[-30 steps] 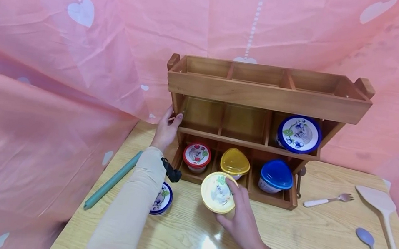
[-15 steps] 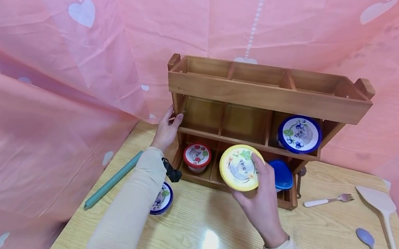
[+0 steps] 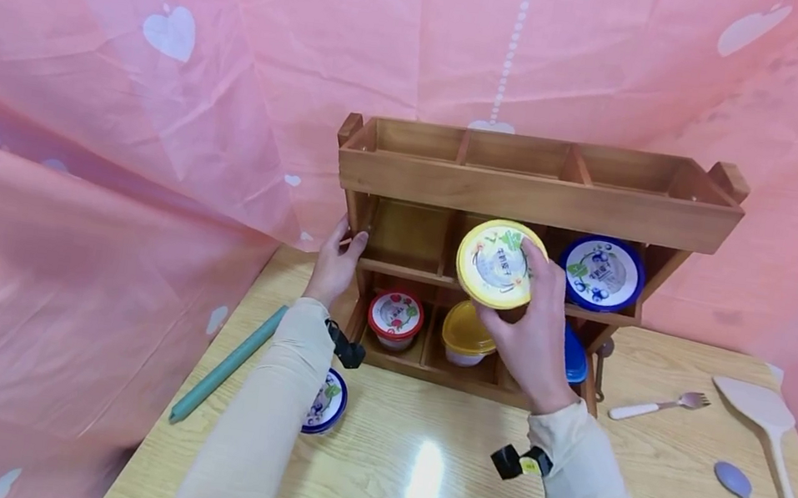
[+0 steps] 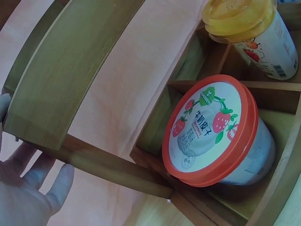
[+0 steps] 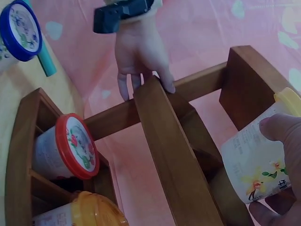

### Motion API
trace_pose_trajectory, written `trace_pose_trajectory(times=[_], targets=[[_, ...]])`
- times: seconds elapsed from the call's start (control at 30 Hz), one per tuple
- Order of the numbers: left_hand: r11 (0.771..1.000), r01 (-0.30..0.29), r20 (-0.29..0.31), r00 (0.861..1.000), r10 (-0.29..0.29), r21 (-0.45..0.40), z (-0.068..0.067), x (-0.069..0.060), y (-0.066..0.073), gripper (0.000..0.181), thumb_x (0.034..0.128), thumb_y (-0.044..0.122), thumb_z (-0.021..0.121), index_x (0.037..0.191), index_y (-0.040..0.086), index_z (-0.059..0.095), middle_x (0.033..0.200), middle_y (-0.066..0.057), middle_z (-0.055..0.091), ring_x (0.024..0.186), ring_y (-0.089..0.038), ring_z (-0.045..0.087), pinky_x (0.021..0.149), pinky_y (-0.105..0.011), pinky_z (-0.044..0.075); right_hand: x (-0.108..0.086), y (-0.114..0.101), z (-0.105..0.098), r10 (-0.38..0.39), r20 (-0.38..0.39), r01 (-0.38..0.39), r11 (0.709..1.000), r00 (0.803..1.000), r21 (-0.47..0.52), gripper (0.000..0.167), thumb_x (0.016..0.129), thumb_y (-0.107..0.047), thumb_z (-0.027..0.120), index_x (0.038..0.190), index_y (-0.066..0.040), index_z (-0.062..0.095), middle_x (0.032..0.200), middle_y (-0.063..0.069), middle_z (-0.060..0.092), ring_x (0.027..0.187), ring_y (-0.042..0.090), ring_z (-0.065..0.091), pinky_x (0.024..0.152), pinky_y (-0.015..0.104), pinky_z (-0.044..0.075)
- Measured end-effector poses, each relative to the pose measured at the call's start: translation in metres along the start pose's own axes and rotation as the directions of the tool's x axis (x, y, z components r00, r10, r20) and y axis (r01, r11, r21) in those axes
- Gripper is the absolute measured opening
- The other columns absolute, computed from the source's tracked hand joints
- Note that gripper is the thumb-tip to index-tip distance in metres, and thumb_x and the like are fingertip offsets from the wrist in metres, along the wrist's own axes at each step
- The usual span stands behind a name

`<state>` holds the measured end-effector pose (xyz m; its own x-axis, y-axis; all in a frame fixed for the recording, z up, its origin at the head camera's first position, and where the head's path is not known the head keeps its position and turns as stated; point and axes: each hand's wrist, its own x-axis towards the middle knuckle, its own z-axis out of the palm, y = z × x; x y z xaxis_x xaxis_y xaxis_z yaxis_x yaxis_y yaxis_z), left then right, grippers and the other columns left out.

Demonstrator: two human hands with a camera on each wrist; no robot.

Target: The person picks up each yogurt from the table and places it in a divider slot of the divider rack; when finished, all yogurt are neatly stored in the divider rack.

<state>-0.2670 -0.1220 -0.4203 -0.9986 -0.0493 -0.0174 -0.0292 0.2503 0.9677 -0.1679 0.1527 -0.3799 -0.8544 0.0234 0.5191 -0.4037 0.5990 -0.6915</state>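
Note:
My right hand point(image 3: 533, 334) grips a round white tub with a yellow lid point(image 3: 499, 264). In the head view the tub appears in front of the middle compartment of the wooden rack's point(image 3: 534, 199) second tier. The right wrist view shows the tub's flower-printed wall point(image 5: 258, 165) between thumb and fingers. My left hand point(image 3: 334, 266) holds the rack's left side at the middle tier, thumb and fingers on different sides of the wood. A blue-lidded tub point(image 3: 602, 273) sits in the right compartment of that tier. Below stand a red-lidded tub point(image 3: 396, 318) and a yellow domed-lid cup point(image 3: 470, 328).
Another blue lid point(image 3: 576, 356) shows at lower right, partly behind my right hand. One more blue-lidded tub point(image 3: 326, 402) stands beside my left forearm. A green rod point(image 3: 228, 364) lies left; a fork point(image 3: 660, 405), spatula point(image 3: 764, 411) and spoon point(image 3: 733, 480) lie right.
My right hand has lifted the yellow-lidded tub up from in front of the bottom tier to the second tier, slightly rightward. The left hand stays on the rack's side.

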Motion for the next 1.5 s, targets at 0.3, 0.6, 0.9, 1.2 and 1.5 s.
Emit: trace_pose_trajectory(times=[0.3,0.6,0.9,1.2,1.5], targets=[[1.0,-0.022,-0.006,1.0,0.022,0.008,0.004,-0.001,0.0,0.058,0.1027,0.042,0.047,0.156,0.038,0.023,0.156,-0.006,0.037,0.139,-0.029,0.042,0.113,-0.047,0.04,0.028,0.013,0.011,0.018,-0.024,-0.019,0.999,1.0,-0.03,0.083,0.078,-0.014,0.082,0.148,-0.016,0.038,0.135,0.023,0.039,0.122,0.034,0.039,0.103,0.051,0.04],[1.0,-0.02,-0.012,1.0,0.021,0.012,0.004,-0.001,0.0,0.059,0.1027,0.042,0.047,0.156,0.037,0.023,0.156,-0.005,0.037,0.139,-0.028,0.042,0.113,-0.046,0.04,0.039,0.028,0.019,0.06,0.046,-0.055,0.993,0.997,-0.106,0.081,0.083,-0.015,0.079,0.151,-0.017,0.035,0.146,0.025,0.03,0.131,0.04,0.039,0.11,0.057,0.039],[1.0,-0.025,-0.017,1.0,0.025,0.015,0.003,-0.001,-0.001,0.059,0.1022,0.043,0.047,0.156,0.036,0.024,0.155,-0.006,0.038,0.139,-0.028,0.043,0.113,-0.046,0.04,0.042,0.033,0.021,0.093,0.117,-0.076,0.987,0.989,-0.144,0.082,0.085,-0.016,0.077,0.152,-0.024,0.03,0.148,0.026,0.026,0.132,0.043,0.04,0.11,0.059,0.038],[1.0,-0.03,-0.02,0.999,0.03,-0.003,0.003,0.0,-0.001,0.057,0.1026,0.042,0.048,0.155,0.036,0.026,0.155,-0.006,0.038,0.138,-0.028,0.043,0.113,-0.046,0.04,0.038,0.031,0.018,0.073,0.161,-0.05,0.988,0.984,-0.144,0.079,0.087,-0.012,0.072,0.153,-0.021,0.029,0.154,0.025,0.017,0.133,0.045,0.038,0.108,0.06,0.039],[1.0,-0.021,-0.017,1.0,0.021,0.009,0.002,0.0,-0.001,0.057,0.1025,0.043,0.047,0.155,0.04,0.024,0.156,-0.004,0.037,0.139,-0.028,0.042,0.113,-0.046,0.04,0.03,0.024,0.016,0.047,0.174,-0.015,0.983,0.984,-0.184,0.083,0.081,-0.009,0.079,0.15,-0.012,0.032,0.16,0.023,0.005,0.132,0.048,0.039,0.103,0.059,0.044]])
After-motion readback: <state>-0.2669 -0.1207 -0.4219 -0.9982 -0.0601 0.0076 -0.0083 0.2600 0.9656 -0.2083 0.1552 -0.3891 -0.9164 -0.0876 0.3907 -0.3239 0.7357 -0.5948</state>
